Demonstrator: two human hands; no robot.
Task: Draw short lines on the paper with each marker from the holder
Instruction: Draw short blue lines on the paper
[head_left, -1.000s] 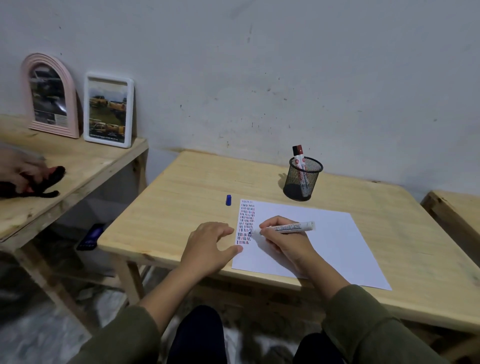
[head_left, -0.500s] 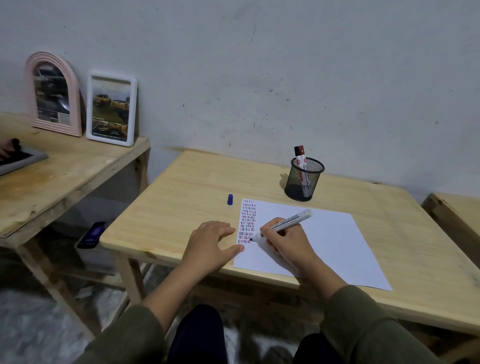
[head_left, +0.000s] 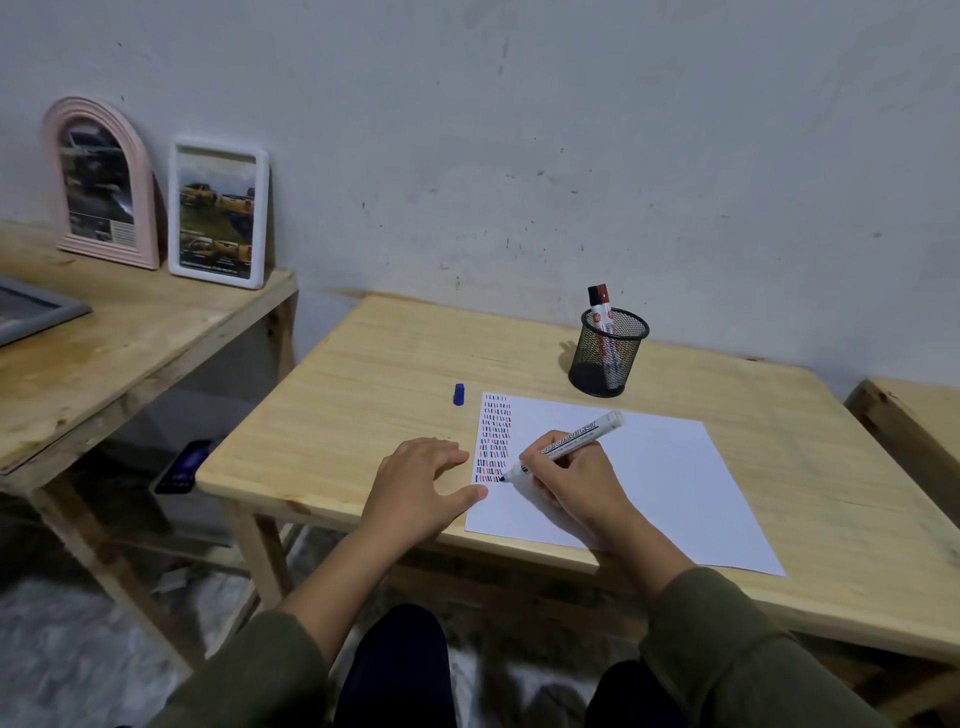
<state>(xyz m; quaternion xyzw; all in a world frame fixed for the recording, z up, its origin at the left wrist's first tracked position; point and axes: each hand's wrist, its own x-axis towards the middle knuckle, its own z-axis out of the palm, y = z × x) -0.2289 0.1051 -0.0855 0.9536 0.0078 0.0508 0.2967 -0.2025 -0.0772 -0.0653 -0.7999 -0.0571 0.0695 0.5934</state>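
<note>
A white sheet of paper (head_left: 654, 467) lies on the wooden table (head_left: 395, 364), with rows of short red, blue and black lines down its left edge. My right hand (head_left: 576, 478) grips an uncapped white marker (head_left: 571, 439), its tip touching the paper at the bottom of the rows. My left hand (head_left: 415, 483) rests flat on the table, thumb on the paper's left edge. The blue cap (head_left: 458, 394) lies beside the paper's top left corner. A black mesh holder (head_left: 608, 353) behind the paper holds a red-capped marker (head_left: 600, 306) and another marker.
A second wooden table (head_left: 130, 338) at the left carries a pink arched frame (head_left: 101, 182), a white picture frame (head_left: 218, 213) and a grey tray (head_left: 31, 312). A phone (head_left: 182, 467) lies below it. Another wooden surface (head_left: 909, 415) stands at the right.
The marker has tilted from nearly flat to steeper, and its tip has moved down to the bottom of the rows. A hand on the left table has gone from view.
</note>
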